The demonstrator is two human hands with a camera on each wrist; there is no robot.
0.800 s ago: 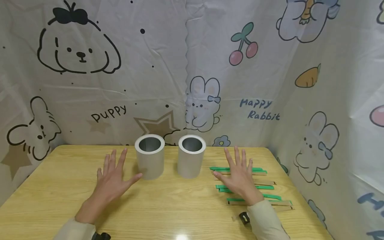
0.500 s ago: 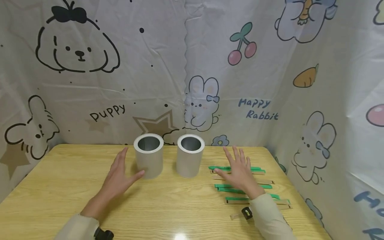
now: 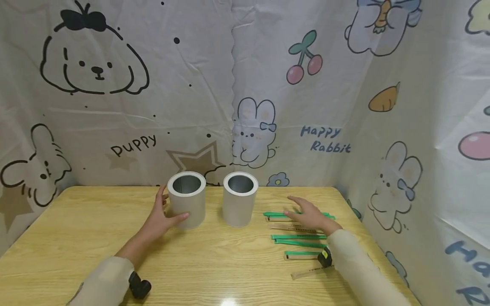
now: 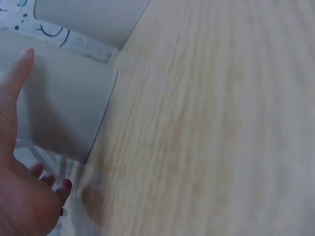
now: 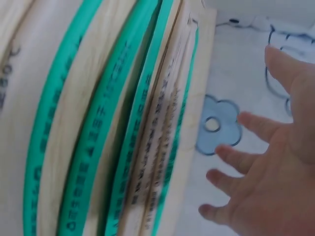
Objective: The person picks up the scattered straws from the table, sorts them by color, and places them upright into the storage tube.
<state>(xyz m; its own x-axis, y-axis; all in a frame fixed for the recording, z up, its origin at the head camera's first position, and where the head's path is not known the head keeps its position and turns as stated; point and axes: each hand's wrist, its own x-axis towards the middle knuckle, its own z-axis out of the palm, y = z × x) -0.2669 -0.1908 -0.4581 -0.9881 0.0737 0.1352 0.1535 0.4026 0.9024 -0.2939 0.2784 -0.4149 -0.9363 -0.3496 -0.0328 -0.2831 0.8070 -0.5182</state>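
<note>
Two white open-topped cylinders stand upright near the table's far edge: a left cylinder [image 3: 187, 206] and a right cylinder [image 3: 239, 206]. My left hand [image 3: 158, 223] is at the left cylinder, thumb in front of its wall and fingers along its left side. In the left wrist view, the thumb [image 4: 19, 73] overlaps the cylinder's wall, while the other fingertips stand apart from it; thumb contact is unclear. My right hand [image 3: 310, 216] hovers above slim wrapped straws [image 3: 298, 244], some green and some tan. It holds nothing, and its fingers spread in the right wrist view [image 5: 266, 157].
Wood-grained table [image 3: 214, 263] carries everything. A printed cloth [image 3: 191, 106] hangs behind the far edge and along the sides. Dark wrist devices [image 3: 139, 287] sit at both sleeves. One tan straw [image 3: 310, 272] lies nearest the front, close to the right sleeve.
My left hand has moved right and turned, bringing its thumb and fingers to the left cylinder. My right hand has turned sideways above the straws. The cylinders stay standing.
</note>
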